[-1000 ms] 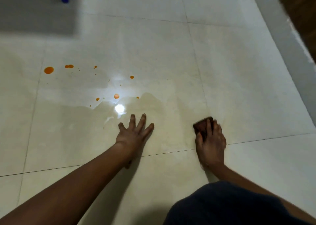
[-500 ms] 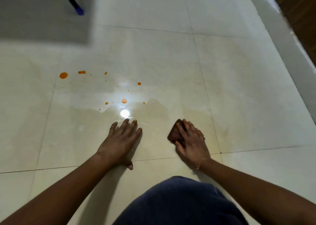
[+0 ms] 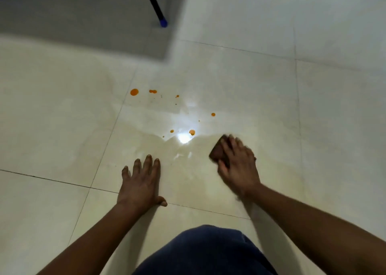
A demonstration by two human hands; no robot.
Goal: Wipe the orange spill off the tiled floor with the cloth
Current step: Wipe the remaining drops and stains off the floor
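Nearer the orange spill (image 3: 191,132), right hand (image 3: 238,166) presses cloth (image 3: 218,152).

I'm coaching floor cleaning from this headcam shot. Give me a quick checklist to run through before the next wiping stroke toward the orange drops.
1. Cloth in hand: ok. The right hand presses the brown cloth on the tiled floor.
2. Support: ok. The left hand lies flat on the floor, fingers spread.
3. Spill left to wipe: not ok. The orange drops lie beyond both hands, untouched.
4. Cloth on the nearest drop: not ok. The cloth sits to its right, apart from it.
5. Path to the drops: ok. Nothing lies between the cloth and them.
6. Cloth clean enough: cannot tell, blurred and mostly covered.
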